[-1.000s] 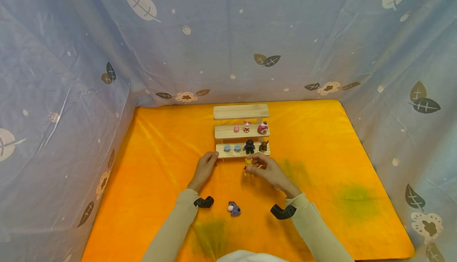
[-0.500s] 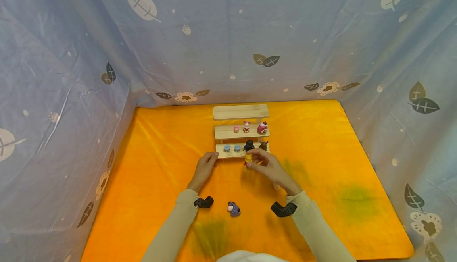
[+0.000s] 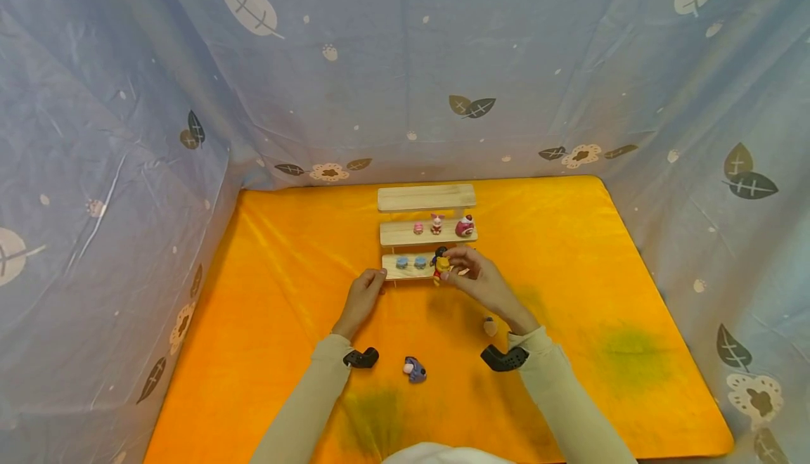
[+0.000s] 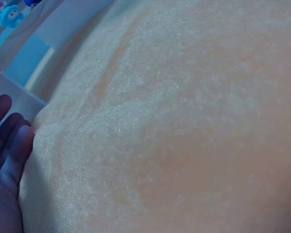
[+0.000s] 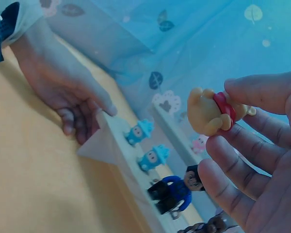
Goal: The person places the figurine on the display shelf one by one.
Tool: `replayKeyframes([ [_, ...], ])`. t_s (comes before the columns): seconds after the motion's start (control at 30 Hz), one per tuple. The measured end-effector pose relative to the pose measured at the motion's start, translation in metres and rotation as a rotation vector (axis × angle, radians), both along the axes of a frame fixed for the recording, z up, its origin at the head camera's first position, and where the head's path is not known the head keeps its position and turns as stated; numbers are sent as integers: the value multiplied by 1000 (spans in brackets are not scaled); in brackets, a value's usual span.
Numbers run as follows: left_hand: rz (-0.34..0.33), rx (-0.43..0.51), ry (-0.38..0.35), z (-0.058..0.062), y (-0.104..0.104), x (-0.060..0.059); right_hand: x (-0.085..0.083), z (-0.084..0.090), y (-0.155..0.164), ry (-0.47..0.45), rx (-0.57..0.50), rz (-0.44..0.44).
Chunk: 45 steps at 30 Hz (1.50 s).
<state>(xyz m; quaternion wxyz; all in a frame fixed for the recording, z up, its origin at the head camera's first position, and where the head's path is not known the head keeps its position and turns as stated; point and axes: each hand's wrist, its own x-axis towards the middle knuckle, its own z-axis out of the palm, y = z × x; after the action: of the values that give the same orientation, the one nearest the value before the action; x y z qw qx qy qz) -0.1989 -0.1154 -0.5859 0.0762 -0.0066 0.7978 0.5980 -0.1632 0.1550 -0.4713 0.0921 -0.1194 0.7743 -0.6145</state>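
Wooden three-tier shelf [image 3: 427, 198]: your right hand [image 3: 476, 280] pinches one yellow bear figure [image 3: 442, 266] before its lowest tier, beside two blue figures [image 3: 411, 262]; your left hand [image 3: 362, 298], relaxed, touches its corner.

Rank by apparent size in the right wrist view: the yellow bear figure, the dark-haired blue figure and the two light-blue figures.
1. Yellow bear figure, largest, though the right hand pinches it close to the camera, so nearness inflates it.
2. Dark-haired blue figure.
3. The two light-blue figures look alike; no ranking between them.
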Motion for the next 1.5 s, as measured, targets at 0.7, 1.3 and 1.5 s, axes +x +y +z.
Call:
replayKeyframes([
  [0.7, 2, 0, -6, 1, 1, -1, -20, 26, 4, 107, 12, -80],
  [1.3, 4, 0, -7, 2, -1, 1, -45, 54, 16, 201, 71, -119],
  [1.5, -2, 3, -8, 1, -1, 1, -57, 61, 19, 209, 104, -143],
])
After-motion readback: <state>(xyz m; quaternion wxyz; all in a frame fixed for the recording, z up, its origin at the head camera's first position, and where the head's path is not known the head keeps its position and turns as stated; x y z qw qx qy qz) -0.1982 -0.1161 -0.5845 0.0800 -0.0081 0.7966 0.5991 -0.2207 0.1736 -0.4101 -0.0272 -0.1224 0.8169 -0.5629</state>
